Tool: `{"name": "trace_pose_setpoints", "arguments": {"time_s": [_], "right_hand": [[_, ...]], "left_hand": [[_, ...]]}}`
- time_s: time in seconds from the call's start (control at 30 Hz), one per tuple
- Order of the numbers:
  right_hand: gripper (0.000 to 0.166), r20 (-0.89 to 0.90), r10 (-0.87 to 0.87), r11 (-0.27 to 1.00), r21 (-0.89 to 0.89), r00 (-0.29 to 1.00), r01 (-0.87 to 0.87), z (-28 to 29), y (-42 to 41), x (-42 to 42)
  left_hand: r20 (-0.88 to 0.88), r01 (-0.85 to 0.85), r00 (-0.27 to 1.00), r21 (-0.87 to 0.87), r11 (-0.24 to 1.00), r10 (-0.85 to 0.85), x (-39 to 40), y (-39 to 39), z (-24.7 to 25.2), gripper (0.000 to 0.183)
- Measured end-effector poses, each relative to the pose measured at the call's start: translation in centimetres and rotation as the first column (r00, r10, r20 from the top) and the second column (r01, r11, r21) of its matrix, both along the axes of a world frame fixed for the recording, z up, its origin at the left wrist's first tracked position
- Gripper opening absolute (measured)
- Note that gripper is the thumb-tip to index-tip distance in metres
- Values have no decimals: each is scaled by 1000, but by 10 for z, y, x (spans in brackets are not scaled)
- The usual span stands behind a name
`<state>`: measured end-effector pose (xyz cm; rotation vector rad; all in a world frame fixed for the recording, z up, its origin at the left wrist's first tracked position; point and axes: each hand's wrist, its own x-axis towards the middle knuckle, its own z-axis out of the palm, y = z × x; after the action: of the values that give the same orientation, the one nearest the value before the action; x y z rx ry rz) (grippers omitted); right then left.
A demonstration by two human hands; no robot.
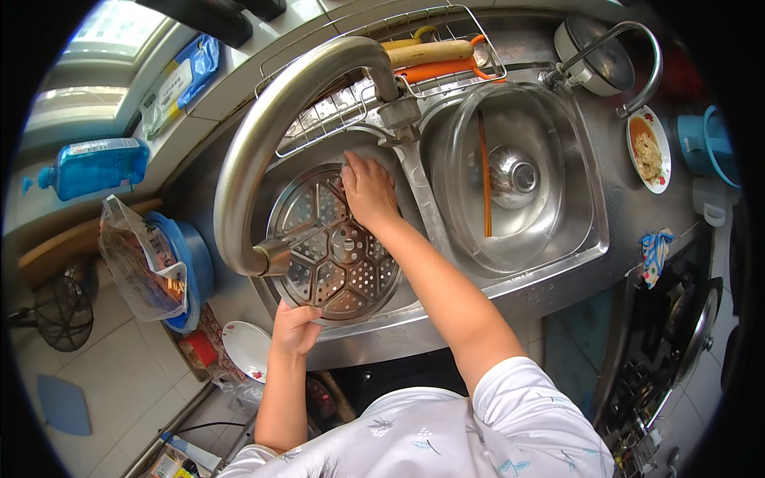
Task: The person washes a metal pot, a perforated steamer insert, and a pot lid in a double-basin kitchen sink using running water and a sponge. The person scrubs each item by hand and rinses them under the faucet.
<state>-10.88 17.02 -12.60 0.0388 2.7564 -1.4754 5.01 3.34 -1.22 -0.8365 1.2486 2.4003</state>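
A round perforated metal steamer plate (pixel 331 281) lies tilted in the left basin of the steel sink (pixel 412 322). My left hand (pixel 297 330) grips its near rim, thumb on top. On the plate's far right part rests my right hand (pixel 369 190), its palm down and fingers reaching past the rim; what is under it is hidden. The thick curved faucet (pixel 239 155) arches over the basin, and a thin stream of water runs from its spout onto the plate.
The right basin holds a clear oval bowl (pixel 457 239), a wooden chopstick (pixel 484 179) and a metal bowl (pixel 514 176). Behind stands a wire rack (pixel 323 128) with knives. A blue basin (pixel 200 263) is at left; a plate of food (pixel 648 152) and gas stove (pixel 657 322) are at right.
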Motion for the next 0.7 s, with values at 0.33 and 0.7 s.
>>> {"name": "trace_pose_setpoints", "arguments": {"time_s": [0.33,0.7], "right_hand": [[42,-209,113,993,4,971,-115,2,-13,3],[49,-226,325,946,96,918,-311,40,-6,25]], "left_hand": [[68,56,996,-36,998,-53,-47,-12,-12,53],[11,44,999,31,999,-45,-33,4,-7,51]]}}
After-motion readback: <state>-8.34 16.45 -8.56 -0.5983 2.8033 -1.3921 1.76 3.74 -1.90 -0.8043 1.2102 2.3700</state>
